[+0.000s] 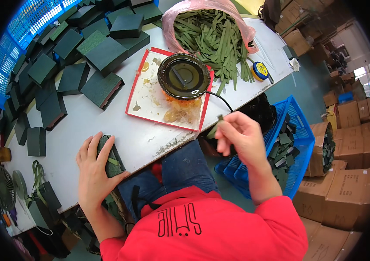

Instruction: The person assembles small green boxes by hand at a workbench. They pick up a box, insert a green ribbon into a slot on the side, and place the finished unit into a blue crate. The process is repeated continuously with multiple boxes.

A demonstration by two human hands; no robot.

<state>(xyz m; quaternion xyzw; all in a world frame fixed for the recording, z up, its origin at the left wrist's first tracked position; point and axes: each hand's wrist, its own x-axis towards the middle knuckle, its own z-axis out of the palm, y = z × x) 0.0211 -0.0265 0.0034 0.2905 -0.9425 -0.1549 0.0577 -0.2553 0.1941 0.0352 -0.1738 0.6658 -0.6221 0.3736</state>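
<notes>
A round black pot of dark liquid, with a flat grey stick lying in it, is set on a red-rimmed white tray on the white surface. Amber residue is smeared over the tray, on the near side of the pot. Nearer than the pot and to its left, a dark green box is held down by the left hand — the grip is fairly wide, with fingers laid over the box and the thumb at one end. A narrow green band is seen across the box. Nearer than the pot and to its right, a short ribbon strip is pinched in the right hand — the grip is narrow, closed between thumb and fingers. Many green ribbon strips are piled beyond the pot in a pink plastic bag. A blue-and-yellow tin is placed to the right of the pot. Finished-looking green boxes are heaped to its left. A blue plastic crate, loaded with small dark green pieces, is positioned nearer than the pot and farther right.
</notes>
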